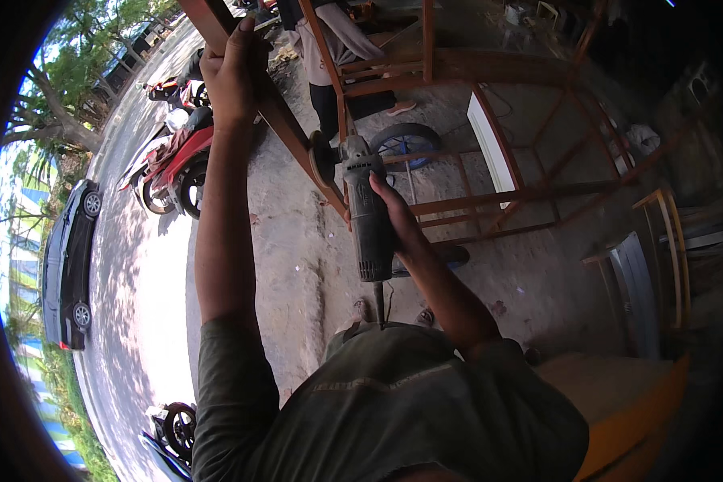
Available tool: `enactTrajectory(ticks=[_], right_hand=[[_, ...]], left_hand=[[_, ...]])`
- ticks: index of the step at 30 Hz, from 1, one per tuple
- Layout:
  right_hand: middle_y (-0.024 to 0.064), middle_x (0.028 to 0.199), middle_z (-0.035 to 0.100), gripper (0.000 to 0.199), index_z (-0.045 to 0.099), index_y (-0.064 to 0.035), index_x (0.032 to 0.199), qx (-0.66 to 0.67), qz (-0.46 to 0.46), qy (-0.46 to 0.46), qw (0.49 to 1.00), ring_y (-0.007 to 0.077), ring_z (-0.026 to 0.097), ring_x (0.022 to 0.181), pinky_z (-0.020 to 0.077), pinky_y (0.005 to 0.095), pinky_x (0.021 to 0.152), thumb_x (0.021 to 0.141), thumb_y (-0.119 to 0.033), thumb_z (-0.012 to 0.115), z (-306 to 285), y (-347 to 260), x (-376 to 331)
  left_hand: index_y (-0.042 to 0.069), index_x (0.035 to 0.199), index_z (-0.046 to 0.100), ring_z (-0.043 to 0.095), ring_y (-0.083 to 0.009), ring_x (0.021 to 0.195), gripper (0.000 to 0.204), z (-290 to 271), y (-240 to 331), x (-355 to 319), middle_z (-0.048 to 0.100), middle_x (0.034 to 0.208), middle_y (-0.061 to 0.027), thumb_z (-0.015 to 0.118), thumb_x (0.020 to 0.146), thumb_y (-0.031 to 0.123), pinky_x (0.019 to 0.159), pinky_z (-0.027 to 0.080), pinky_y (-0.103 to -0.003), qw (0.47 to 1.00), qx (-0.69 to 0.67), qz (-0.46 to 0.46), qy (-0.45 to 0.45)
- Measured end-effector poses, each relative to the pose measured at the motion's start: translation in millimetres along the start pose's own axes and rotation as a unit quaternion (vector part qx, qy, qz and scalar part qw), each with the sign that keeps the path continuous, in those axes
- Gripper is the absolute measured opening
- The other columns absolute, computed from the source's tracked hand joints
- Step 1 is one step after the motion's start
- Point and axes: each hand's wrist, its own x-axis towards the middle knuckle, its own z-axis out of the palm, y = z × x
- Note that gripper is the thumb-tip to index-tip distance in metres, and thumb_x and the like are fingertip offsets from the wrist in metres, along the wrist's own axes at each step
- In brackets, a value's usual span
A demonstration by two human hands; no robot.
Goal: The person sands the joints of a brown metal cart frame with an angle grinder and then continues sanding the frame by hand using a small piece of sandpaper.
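Your left hand (231,76) wraps tight around the brown metal bar (285,120), your right hand (394,217) grips the grinder (365,213), whose disc touches the bar, so the grinding looks only part done.

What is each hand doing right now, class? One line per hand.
Left hand: closed around the brown metal bar.
Right hand: closed around the grinder, its disc against the bar.

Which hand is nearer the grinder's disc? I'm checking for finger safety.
Right. The right hand grips the angle grinder body just behind the disc. The left hand holds the brown metal bar higher up, farther away.
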Motion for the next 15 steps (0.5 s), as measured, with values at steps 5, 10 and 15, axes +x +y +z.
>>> enactTrajectory(ticks=[5, 10, 15], right_hand=[[0.0104, 0.083, 0.065, 0.052, 0.057, -0.0024, 0.111, 0.017, -0.002, 0.09, 0.996, 0.0204, 0.069, 0.067, 0.0588, 0.0346, 0.059, 0.097, -0.053, 0.062, 4, -4, -3], [0.0099, 0.09, 0.065, 0.053, 0.058, -0.0041, 0.115, 0.007, -0.017, 0.05, 0.999, 0.021, 0.069, 0.073, 0.0586, 0.0354, 0.063, 0.097, -0.053, 0.062, 8, -4, -7], [0.0095, 0.084, 0.066, 0.051, 0.059, -0.003, 0.112, 0.01, -0.016, 0.072, 0.997, 0.0195, 0.069, 0.067, 0.0591, 0.0331, 0.06, 0.097, -0.052, 0.062, 10, -7, -2]], left_hand=[[0.004, 0.083, 0.06, 0.043, -0.0077, 0.054, 0.026, 5, 3, 2, 0.048, 0.064, 0.0025, 0.068, 0.098, 0.024, 0.052, 0.037, -0.026, 1.0, -0.011, 0.002, -0.016], [0.004, 0.082, 0.06, 0.041, -0.008, 0.055, 0.025, 5, 1, 1, 0.045, 0.063, 0.003, 0.066, 0.099, 0.022, 0.053, 0.035, -0.027, 0.998, -0.041, 0.028, -0.026], [0.007, 0.08, 0.056, 0.043, -0.007, 0.053, 0.028, 5, 4, 0, 0.048, 0.061, 0.0027, 0.068, 0.098, 0.024, 0.051, 0.036, -0.024, 0.999, -0.02, 0.018, -0.026]])
